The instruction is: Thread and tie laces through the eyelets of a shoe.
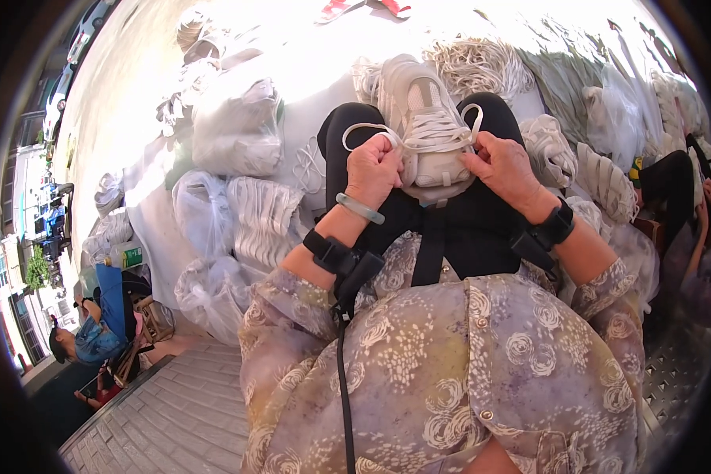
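A pale beige sneaker (pixel 420 99) rests between my knees, its toe pointing away from me and its tongue toward me. White lace (pixel 434 133) crosses its front in several rows. My left hand (pixel 376 167) is closed at the left side of the eyelets, pinching the lace, which loops out over my left knee. On the opposite side, my right hand (pixel 501 167) pinches the other lace end close to the shoe's collar, and a small loop rises above the fingers. The fingertips partly hide the lace ends.
A big heap of loose white laces (pixel 480 67) lies beyond my right knee. Bundled shoe pieces (pixel 265 217) and clear plastic bags (pixel 201 209) lie at my left. More pale shoe uppers (pixel 549 150) are piled at my right. Other people sit at both sides, one in blue (pixel 107 336).
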Demonstrator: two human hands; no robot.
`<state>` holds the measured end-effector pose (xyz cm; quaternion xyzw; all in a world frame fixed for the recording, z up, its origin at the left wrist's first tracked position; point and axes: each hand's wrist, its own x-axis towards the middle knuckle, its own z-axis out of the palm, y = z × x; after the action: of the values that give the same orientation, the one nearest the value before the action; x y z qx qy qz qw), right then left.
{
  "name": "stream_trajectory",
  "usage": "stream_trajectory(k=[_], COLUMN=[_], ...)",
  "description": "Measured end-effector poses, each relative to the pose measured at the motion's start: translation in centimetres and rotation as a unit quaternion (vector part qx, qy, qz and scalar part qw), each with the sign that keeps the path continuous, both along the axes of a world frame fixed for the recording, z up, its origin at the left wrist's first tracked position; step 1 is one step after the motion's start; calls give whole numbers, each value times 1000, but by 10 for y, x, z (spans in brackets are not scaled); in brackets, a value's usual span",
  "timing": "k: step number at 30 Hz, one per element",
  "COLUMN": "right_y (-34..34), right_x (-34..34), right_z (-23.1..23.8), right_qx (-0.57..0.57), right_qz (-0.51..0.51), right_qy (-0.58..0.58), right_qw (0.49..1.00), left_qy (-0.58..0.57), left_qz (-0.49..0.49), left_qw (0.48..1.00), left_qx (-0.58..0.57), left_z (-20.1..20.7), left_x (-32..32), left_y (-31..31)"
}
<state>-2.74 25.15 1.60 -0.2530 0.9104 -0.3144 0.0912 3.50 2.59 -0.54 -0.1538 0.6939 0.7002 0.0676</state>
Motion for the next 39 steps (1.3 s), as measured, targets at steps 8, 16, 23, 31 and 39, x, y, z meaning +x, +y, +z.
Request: stream_trajectory(k=[8,16,23,31,39], right_y=[-3,-7,-7,-10,-23], right_x=[0,0,-8,-18,-2], right_z=[2,-5,-11,-15,27], right_qx=[38,74,23,19,-20], right_qz=[9,7,28,0,64], right_qy=[4,37,62,66,109], right_qw=[999,997,997,998,992], left_qy=[-5,151,266,240,219], left_qz=[-1,-39,-66,-70,-69], left_qw=[999,926,882,876,860], left_qx=[-33,-345,-382,-413,-455], left_z=[0,-5,13,8,4], left_x=[-2,-4,20,15,15], left_y=[4,3,11,9,9])
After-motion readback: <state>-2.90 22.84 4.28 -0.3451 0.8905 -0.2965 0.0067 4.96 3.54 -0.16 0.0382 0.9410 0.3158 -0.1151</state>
